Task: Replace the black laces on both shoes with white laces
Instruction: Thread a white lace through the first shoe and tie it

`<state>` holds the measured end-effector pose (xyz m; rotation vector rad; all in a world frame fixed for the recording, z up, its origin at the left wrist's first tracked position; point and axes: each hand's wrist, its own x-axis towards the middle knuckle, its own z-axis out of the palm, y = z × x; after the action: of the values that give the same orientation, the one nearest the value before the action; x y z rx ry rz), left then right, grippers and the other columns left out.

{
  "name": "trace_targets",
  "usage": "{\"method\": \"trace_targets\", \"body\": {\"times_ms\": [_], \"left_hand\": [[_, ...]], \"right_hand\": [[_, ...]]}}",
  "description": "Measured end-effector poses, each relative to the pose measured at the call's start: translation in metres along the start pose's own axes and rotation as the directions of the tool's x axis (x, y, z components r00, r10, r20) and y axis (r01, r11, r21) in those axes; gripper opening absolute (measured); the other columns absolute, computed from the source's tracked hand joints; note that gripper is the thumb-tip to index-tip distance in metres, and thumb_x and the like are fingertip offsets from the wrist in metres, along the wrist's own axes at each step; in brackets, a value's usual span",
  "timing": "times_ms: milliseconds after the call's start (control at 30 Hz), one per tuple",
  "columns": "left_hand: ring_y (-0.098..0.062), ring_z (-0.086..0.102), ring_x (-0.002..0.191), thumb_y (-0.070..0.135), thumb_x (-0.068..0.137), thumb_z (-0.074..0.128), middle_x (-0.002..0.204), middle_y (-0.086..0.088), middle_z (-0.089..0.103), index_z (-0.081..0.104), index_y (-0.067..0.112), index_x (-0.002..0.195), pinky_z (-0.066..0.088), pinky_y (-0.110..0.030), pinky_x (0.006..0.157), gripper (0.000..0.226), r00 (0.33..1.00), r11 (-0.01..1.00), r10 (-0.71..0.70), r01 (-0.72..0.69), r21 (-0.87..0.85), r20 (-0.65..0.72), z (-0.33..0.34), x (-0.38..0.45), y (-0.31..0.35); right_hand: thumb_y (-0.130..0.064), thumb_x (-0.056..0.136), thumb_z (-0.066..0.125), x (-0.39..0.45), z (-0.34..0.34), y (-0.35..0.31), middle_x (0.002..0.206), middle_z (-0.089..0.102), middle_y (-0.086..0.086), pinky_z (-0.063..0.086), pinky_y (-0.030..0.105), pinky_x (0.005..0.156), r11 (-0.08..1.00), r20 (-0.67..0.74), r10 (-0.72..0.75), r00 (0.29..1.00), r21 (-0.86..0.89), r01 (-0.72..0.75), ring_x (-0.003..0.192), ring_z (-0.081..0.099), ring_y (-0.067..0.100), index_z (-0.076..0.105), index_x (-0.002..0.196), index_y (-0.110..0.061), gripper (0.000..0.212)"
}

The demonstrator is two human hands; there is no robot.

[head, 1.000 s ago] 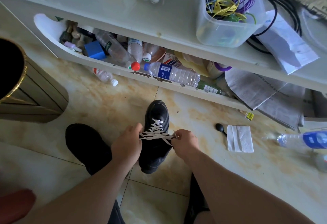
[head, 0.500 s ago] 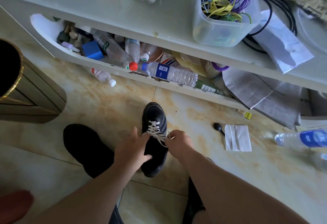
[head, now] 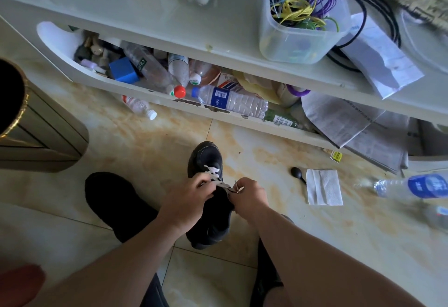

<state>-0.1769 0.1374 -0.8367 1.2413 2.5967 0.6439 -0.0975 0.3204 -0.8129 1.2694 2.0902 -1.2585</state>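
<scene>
Both hands have closed in over the upper eyelets since the earlier frames, where they were spread apart with the lace ends drawn out sideways. The left hand now covers the left side of the shoe's throat, and the right hand sits just beside it on the right.

The black shoe stands on the tiled floor with its toe pointing away, toward the low shelf. This orientation puts the eyelet rows in line with both hands. The white lace is crossed through the far eyelets; the near rows are hidden under the hands.

Left-hand fingers are curled, with the fingertips at the lace crossings, apparently pinching a strand; the contact itself is partly hidden. Right-hand fingers are curled round a lace end, whose tip projects above the knuckles. Holding both ends short and close to the eyelets likely keeps tension on the rows already threaded.

A second dark shape lies on the floor to the left; whether it is the other shoe, and how it is laced, cannot be determined. A folded tissue and a plastic bottle lie on the floor to the right, well apart from the work.

Judged from this view, lacing of this shoe is near its upper rows.
</scene>
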Motion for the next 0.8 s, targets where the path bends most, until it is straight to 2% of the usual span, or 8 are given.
{"method": "trace_targets", "body": {"times_ms": [133,233,300,400,533,633,700,800], "left_hand": [[-0.012,0.064,0.076,0.026,0.098,0.07,0.117,0.011,0.061,0.066,0.026,0.106,0.041,-0.023,0.055,0.009,0.989,0.995,-0.1,0.098,0.03,0.111,-0.001,-0.003,-0.006],[-0.016,0.064,0.091,0.042,0.099,0.065,0.112,0.011,0.057,0.053,0.032,0.123,0.046,-0.029,0.065,0.028,0.954,0.98,-0.194,0.178,0.086,0.23,-0.011,-0.008,-0.005],[-0.015,0.063,0.094,0.053,0.1,0.059,0.108,0.012,0.06,0.044,0.033,0.126,0.045,-0.03,0.066,0.036,0.897,0.962,-0.273,0.257,0.092,0.348,-0.019,-0.011,-0.008],[-0.007,0.059,0.08,0.066,0.099,0.05,0.089,0.013,0.06,0.05,0.034,0.113,0.043,-0.028,0.063,0.035,0.839,0.944,-0.327,0.306,0.12,0.434,-0.035,-0.018,-0.02],[-0.007,0.054,0.057,0.064,0.105,0.035,0.066,0.004,0.058,0.056,0.03,0.089,0.034,-0.028,0.051,0.043,0.821,0.913,-0.407,0.383,0.142,0.401,-0.046,-0.025,-0.031],[-0.013,0.058,0.063,0.06,0.107,0.032,0.068,0.002,0.06,0.053,0.028,0.079,0.04,-0.032,0.054,0.047,0.75,0.817,-0.565,0.565,0.11,0.345,-0.046,-0.026,-0.035],[-0.016,0.062,0.075,0.061,0.106,0.032,0.079,0.005,0.064,0.056,0.026,0.088,0.049,-0.034,0.065,0.046,0.701,0.764,-0.628,0.637,0.099,0.337,-0.042,-0.023,-0.034],[-0.013,0.063,0.085,0.065,0.099,0.041,0.099,0.012,0.063,0.058,0.039,0.11,0.052,-0.032,0.071,0.033,0.742,0.769,-0.614,0.639,-0.007,0.269,-0.039,-0.012,-0.02]], "right_hand": [[-0.015,0.084,0.068,0.001,-0.007,0.003,0.073,0.075,0.002,0.053,0.029,0.055,1.0,0.072,-0.012,0.997,0.001,0.012,0.06,0.065,0.016,0.068,0.086,-0.028,0.014],[-0.018,0.088,0.077,0.001,-0.007,0.007,0.077,0.076,0.002,0.05,0.025,0.056,0.999,0.122,-0.026,0.992,-0.024,0.029,0.063,0.067,0.013,0.071,0.088,-0.026,0.011],[-0.018,0.09,0.076,0.001,-0.009,0.011,0.076,0.076,0.005,0.055,0.03,0.06,0.999,0.108,-0.009,0.994,0.04,0.005,0.063,0.069,0.014,0.074,0.087,-0.021,0.005],[-0.015,0.098,0.068,0.001,-0.014,0.014,0.078,0.075,0.01,0.056,0.038,0.065,0.96,0.092,0.051,0.994,0.271,-0.074,0.059,0.065,0.017,0.075,0.09,-0.011,0.012],[-0.02,0.104,0.053,0.012,-0.023,0.02,0.085,0.068,0.009,0.041,0.029,0.049,0.938,0.005,0.146,0.989,0.317,-0.14,0.056,0.051,0.019,0.074,0.1,-0.015,0.023],[-0.02,0.108,0.04,0.018,-0.032,0.014,0.084,0.06,0.009,0.033,0.025,0.042,0.745,0.03,0.308,0.951,0.614,-0.261,0.051,0.044,0.018,0.069,0.109,-0.01,0.03],[-0.024,0.108,0.043,0.016,-0.037,0.002,0.085,0.058,0.008,0.041,0.024,0.045,0.602,0.046,0.374,0.926,0.748,-0.28,0.054,0.05,0.017,0.069,0.105,-0.011,0.03],[-0.031,0.108,0.043,0.014,-0.033,-0.017,0.093,0.054,0.01,0.052,0.025,0.052,0.515,0.091,0.35,0.932,0.813,-0.272,0.062,0.058,0.02,0.069,0.106,-0.011,0.033]]}}
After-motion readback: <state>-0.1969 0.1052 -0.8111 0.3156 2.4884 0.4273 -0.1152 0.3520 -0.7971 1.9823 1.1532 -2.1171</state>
